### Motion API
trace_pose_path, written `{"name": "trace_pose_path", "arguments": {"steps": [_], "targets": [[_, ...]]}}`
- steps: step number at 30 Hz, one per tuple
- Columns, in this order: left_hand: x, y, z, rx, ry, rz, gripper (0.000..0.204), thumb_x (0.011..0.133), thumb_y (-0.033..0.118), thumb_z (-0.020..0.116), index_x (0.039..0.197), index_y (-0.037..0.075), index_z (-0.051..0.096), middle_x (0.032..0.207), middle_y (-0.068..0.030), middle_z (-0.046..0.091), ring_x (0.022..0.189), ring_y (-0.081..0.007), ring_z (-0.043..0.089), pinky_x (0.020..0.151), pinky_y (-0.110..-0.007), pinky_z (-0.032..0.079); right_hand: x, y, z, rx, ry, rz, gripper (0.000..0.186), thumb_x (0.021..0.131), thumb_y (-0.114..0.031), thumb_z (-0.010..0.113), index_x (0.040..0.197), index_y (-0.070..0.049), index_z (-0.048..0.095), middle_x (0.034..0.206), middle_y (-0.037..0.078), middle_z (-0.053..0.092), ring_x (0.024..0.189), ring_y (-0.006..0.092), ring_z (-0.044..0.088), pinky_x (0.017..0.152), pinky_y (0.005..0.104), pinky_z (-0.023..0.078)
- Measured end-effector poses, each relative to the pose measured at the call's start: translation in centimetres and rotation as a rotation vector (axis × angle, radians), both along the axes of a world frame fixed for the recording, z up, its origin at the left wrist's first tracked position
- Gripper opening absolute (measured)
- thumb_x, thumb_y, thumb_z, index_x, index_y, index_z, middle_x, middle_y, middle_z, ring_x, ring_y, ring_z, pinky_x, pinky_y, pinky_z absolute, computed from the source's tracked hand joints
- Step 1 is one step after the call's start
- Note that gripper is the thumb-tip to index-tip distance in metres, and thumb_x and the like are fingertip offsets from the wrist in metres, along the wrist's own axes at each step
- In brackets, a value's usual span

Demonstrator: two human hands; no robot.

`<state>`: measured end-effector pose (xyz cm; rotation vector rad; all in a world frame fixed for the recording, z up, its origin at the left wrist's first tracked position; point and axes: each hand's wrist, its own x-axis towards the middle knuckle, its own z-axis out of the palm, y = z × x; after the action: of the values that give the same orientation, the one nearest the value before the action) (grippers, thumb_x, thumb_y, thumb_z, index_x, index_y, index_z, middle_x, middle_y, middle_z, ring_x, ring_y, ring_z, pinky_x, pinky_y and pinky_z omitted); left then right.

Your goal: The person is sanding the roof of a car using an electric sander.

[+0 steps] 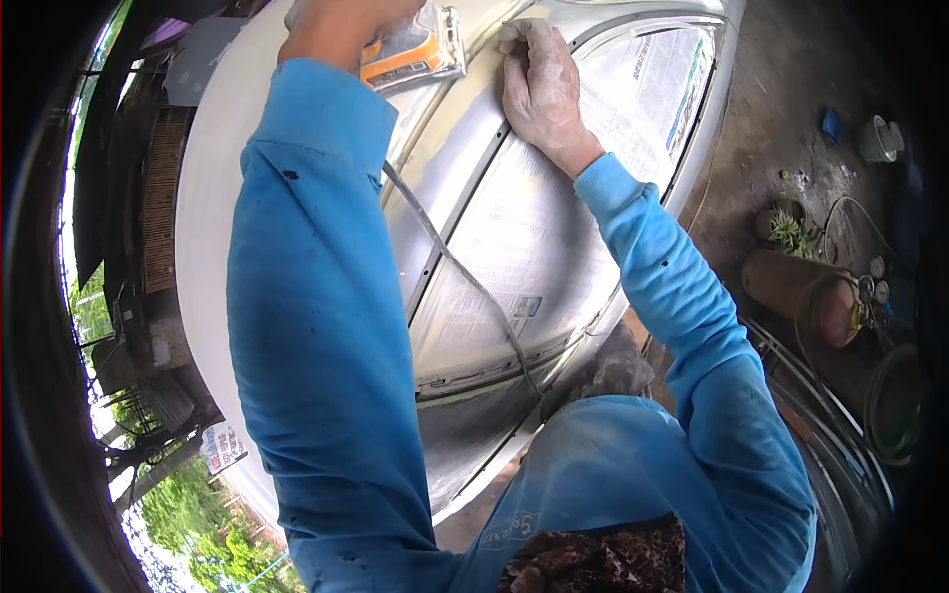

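Observation:
At the top, my left hand [341,28] is closed around an orange and grey power sander [413,57], which rests on the car's pale roof edge. A grey cable [460,265] slants down across the car body [222,188] from beside my left cuff. My dusty right hand [544,87] lies against the window frame with its fingers curled. Whether anything is under those fingers is hidden. Newspaper [514,232] covers the side window below the hands, and more newspaper [643,94] fills the window on the right. Patches of yellowish filler and bare grey show on the body.
On the floor to the right lie a brown gas cylinder [791,287] with gauges and long metal strips [825,425]. Beyond stand a potted plant [789,229] and a white bucket [878,140]. A sign [222,447] and greenery appear at the lower left.

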<state>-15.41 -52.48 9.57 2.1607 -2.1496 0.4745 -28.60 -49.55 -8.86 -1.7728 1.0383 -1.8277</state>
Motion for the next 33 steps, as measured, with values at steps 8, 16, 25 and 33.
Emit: {"name": "trace_pose_path", "arguments": {"steps": [8, 16, 25, 33], "targets": [[-3.4, -4.4, 0.2, 0.119, -0.030, 0.017, 0.052, 0.076, 0.020, 0.064, 0.123, -0.002, 0.060, 0.124, -0.0278, 0.064, 0.119, -0.0418, 0.060, 0.102, -0.046, 0.049, -0.1, -0.7, -0.7, -0.038, -0.019, -0.010, 0.024, 0.082, 0.006, 0.050, 0.104, -0.002, 0.055, 0.090, 0.014, 0.060, 0.085, 0.0318, 0.060, 0.081, 0.0397, 0.049], [-1.6, -2.4, 0.5, 0.127, -0.064, -0.002, 0.053, 0.077, 0.020, 0.064, 0.128, 0.003, 0.059, 0.126, -0.0265, 0.063, 0.119, -0.0406, 0.061, 0.102, -0.047, 0.049, -0.8, -1.0, -0.2, -0.073, 0.134, -0.059, 0.019, 0.080, 0.001, 0.050, 0.094, -0.002, 0.062, 0.091, 0.013, 0.062, 0.088, 0.0320, 0.057, 0.084, 0.0411, 0.047], [4.6, 9.8, 1.0, -0.067, 0.085, 0.151, 0.057, 0.077, 0.026, 0.071, 0.127, 0.002, 0.058, 0.120, -0.0255, 0.065, 0.119, -0.0440, 0.057, 0.101, -0.047, 0.048, -0.5, -1.5, -0.5, -0.102, 0.330, -0.057, 0.032, 0.084, -0.009, 0.047, 0.103, -0.010, 0.073, 0.107, 0.009, 0.069, 0.108, 0.0298, 0.058, 0.101, 0.0408, 0.043], [9.1, 21.2, 1.2, -0.039, 0.114, 0.323, 0.061, 0.076, 0.024, 0.075, 0.133, 0.011, 0.058, 0.124, -0.0209, 0.062, 0.112, -0.0374, 0.065, 0.096, -0.045, 0.052, -0.5, -2.3, -0.7, -0.162, 0.389, -0.074, 0.035, 0.088, -0.012, 0.044, 0.106, -0.010, 0.073, 0.110, 0.010, 0.070, 0.108, 0.0312, 0.059, 0.102, 0.0417, 0.043]]}}
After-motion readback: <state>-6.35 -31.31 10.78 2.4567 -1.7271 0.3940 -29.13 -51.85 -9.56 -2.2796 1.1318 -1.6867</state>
